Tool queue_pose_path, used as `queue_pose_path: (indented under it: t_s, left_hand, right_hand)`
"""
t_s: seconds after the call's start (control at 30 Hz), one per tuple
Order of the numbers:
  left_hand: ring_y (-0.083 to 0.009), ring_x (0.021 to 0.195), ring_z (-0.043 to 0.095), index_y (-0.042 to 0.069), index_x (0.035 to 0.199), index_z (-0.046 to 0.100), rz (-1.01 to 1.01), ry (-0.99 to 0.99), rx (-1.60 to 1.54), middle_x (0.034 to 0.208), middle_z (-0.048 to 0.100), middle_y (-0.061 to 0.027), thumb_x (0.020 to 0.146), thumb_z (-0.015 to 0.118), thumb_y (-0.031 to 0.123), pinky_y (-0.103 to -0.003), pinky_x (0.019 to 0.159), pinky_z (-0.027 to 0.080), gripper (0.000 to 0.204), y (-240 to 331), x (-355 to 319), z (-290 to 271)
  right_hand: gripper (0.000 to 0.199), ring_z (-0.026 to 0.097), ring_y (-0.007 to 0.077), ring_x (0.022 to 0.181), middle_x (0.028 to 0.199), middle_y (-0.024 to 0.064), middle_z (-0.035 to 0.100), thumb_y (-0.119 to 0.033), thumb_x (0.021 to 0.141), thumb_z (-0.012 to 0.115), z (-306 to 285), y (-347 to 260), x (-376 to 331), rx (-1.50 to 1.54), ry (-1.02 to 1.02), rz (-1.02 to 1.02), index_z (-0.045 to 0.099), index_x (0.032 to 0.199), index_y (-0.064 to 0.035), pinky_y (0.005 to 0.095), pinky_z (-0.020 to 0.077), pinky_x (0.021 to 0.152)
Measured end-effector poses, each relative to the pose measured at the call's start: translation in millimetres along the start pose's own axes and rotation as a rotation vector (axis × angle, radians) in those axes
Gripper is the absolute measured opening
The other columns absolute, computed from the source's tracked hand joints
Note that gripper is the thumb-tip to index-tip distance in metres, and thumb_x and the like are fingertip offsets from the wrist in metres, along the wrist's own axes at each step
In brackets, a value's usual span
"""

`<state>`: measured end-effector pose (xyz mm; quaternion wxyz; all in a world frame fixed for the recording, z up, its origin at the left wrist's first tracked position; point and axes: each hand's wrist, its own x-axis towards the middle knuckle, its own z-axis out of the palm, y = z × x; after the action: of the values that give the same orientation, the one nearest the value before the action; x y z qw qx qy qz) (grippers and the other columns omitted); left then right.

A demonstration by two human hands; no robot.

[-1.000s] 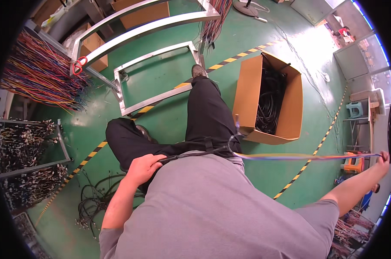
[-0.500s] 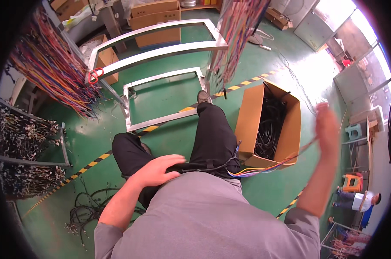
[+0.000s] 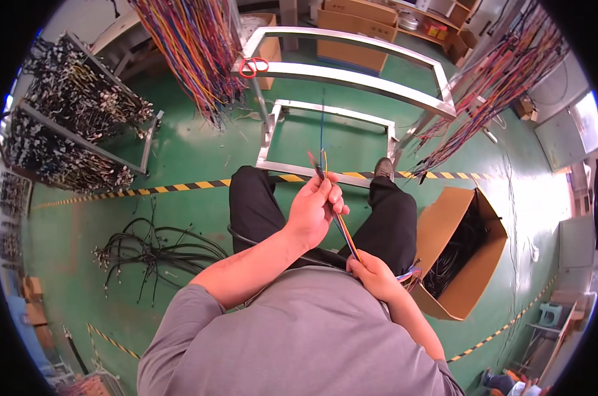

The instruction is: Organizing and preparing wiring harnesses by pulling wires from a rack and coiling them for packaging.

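L hand (image 3: 314, 208) raised over lap, fingers closed round upper part of coloured wire bundle (image 3: 338, 228); wire tips stick up past fingers. R hand (image 3: 371, 274) lower, near waist, pinching same bundle. Bundle runs taut btwn hands. Open cardboard box (image 3: 467, 264) w/ dark cables just to right.

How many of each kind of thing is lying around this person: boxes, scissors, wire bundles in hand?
Wire bundle in hand, held by the left hand and right hand: 1
Open cardboard box of cables: 1
Red scissors: 1
Black cable pile on the floor: 1
Metal frames: 2
Total: 6
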<state>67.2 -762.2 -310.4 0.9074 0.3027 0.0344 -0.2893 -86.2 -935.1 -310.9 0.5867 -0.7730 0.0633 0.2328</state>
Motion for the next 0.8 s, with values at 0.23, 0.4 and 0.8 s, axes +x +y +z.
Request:
queue_pose_path:
  t_s: [0.23,0.4,0.8]
  left_hand:
    - [-0.0092,0.068,0.047,0.008,0.129,0.055,0.097,-0.087,0.125,0.083,0.052,0.0007,0.115,0.041,0.02,-0.031,0.07,0.048,0.024,11.7,-16.3,11.4]
    - [-0.0071,0.066,0.042,0.007,0.139,0.054,0.017,-0.13,0.213,0.085,0.054,0.0005,0.115,0.041,0.019,-0.028,0.066,0.044,0.03,10.9,-28.8,16.8]
    - [-0.0076,0.062,0.052,0.002,0.125,0.062,-0.153,-0.133,0.453,0.094,0.071,-0.0061,0.11,0.053,0.015,-0.027,0.06,0.048,0.022,7.8,-47.8,32.9]
  right_hand:
    - [0.014,0.058,0.0113,0.087,0.094,0.0023,0.062,-0.015,0.105,0.058,2.0,-3.3,8.7,0.134,0.048,-0.084,0.064,0.111,-0.003,0.0283,0.0488,0.084]
    - [0.019,0.059,0.0072,0.094,0.102,0.0011,0.063,-0.005,0.097,0.067,-18.1,-37.8,27.5,0.189,0.446,-0.317,0.065,0.116,-0.0003,0.0228,0.0478,0.084]
    - [0.009,0.052,0.0045,0.062,0.073,-0.004,0.057,-0.007,0.094,0.071,-31.3,-107.4,53.2,0.506,0.399,-0.263,0.067,0.1,-0.0011,0.0206,0.0365,0.057]
